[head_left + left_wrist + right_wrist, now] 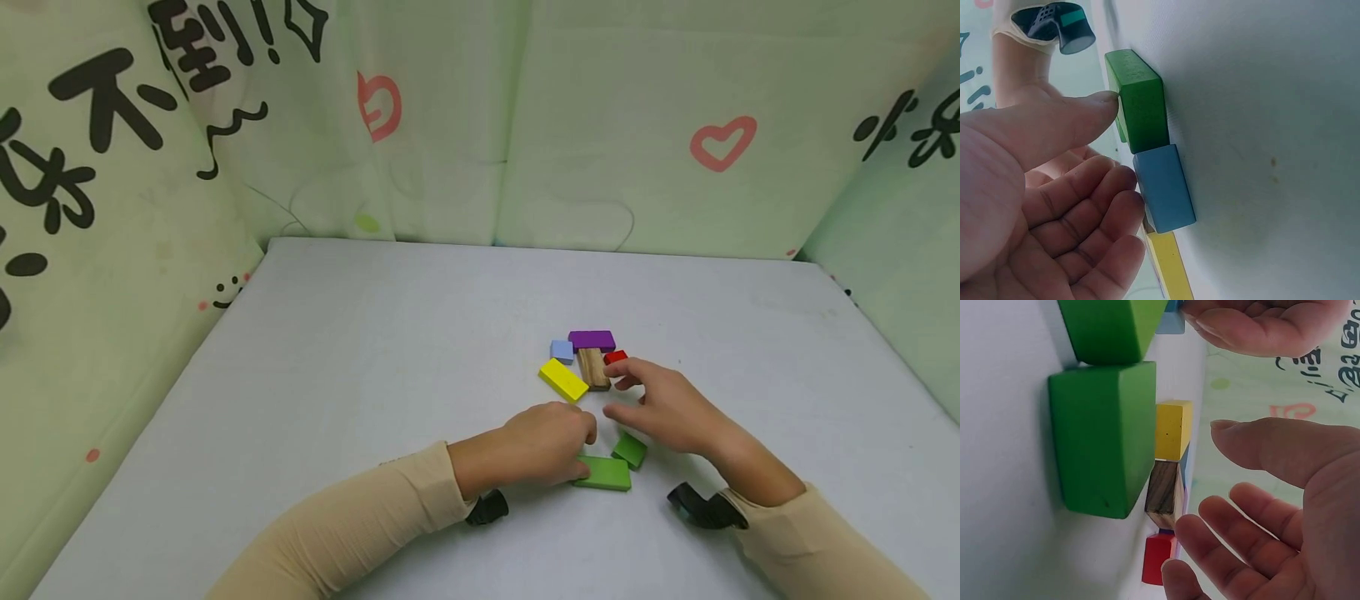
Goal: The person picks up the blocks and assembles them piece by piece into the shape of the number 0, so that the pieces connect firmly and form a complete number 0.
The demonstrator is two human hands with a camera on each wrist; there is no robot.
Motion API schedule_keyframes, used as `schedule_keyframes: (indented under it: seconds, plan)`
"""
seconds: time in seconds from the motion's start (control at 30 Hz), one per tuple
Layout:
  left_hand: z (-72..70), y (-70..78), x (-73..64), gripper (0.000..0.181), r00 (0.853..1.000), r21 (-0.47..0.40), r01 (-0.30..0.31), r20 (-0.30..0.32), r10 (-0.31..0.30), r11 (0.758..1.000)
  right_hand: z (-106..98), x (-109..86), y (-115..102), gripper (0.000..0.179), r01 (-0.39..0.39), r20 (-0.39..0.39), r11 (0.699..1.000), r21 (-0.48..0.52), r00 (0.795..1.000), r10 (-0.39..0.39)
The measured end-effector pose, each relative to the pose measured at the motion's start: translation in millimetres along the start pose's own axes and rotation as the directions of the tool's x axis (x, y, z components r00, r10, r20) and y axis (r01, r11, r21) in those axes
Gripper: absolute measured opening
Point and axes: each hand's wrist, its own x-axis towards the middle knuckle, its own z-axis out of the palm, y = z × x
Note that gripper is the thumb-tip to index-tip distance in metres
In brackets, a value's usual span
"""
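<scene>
Tan sleeves (360,521) cross the tabletop (375,333) as the left hand (540,443), grip apart, touches the near long green block (611,473) with its thumb and the right hand (669,408), grip also apart, is beside the far red block (616,357), apparently arranging blocks, likely calling for gentle nudges next.

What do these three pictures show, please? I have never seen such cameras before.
No machine works here, only a person's left hand and right hand. The wide picture comes from a camera on the head; the other two come from cameras on the wrists. On the table lie a purple block, yellow block, wooden block, red block, two blue blocks, long green block and smaller green block. The left hand's thumb seems to touch the long green block; the right hand's fingers are near the wooden and red blocks. Neither hand clearly holds anything.
</scene>
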Motion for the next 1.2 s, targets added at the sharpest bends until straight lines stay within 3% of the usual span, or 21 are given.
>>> schedule_keyframes:
  seconds: [0.27,0.7,1.2]
  plan:
    - [1.2,-1.6,-0.3,0.032,1.0,0.022,-0.024,-0.008,0.025,0.999,0.5,7.9,-0.1,0.05,0.036,-0.011,0.999,-0.019,0.999,-0.036]
    - [0.9,0.0,-1.1,0.032,1.0,0.027,-0.013,-0.007,0.013,1.0,2.5,18.2,-0.1,0.054,0.004,0.013,1.0,-0.031,1.0,-0.003]
    - [0.8,0.9,0.7,0.033,1.0,0.016,-0.003,0.001,0.003,1.0,-0.2,27.9,0.3,0.044,-0.008,0.027,0.999,-0.038,1.0,0.009]
